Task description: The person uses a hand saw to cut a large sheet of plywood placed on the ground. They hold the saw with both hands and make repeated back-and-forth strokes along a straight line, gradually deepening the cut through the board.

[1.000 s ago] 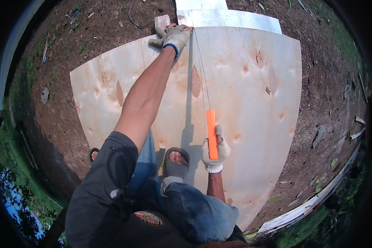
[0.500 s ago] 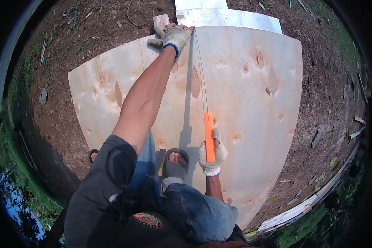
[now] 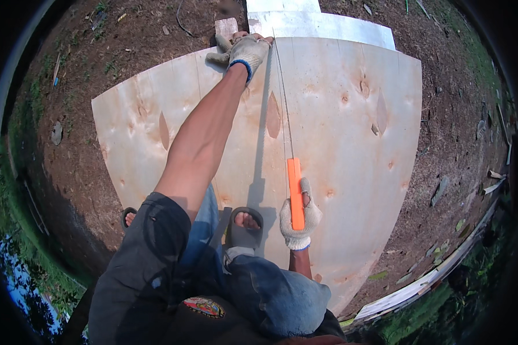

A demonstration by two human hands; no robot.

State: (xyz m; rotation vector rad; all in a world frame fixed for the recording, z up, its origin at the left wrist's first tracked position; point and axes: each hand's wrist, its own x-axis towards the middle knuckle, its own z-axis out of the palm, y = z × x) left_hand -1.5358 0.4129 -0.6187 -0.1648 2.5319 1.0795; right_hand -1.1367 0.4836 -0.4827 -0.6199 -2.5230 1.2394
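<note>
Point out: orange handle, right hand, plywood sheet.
Orange handle (image 3: 295, 194): head view, mid-length of the grip.
Right hand (image 3: 309, 217): head view, middle of the glove.
Plywood sheet (image 3: 360, 158): head view, bare face.

Outdoors in hard sunlight: brown soil (image 3: 452, 152) surrounds you, littered with fallen leaves (image 3: 440, 191); at your left, green grass (image 3: 18, 221) curves past leafy foliage (image 3: 46, 313), blue sky showing through.

A saw (image 3: 294, 179) seemingly touches the plywood (image 3: 345, 144), right of sandals (image 3: 244, 236).
</note>
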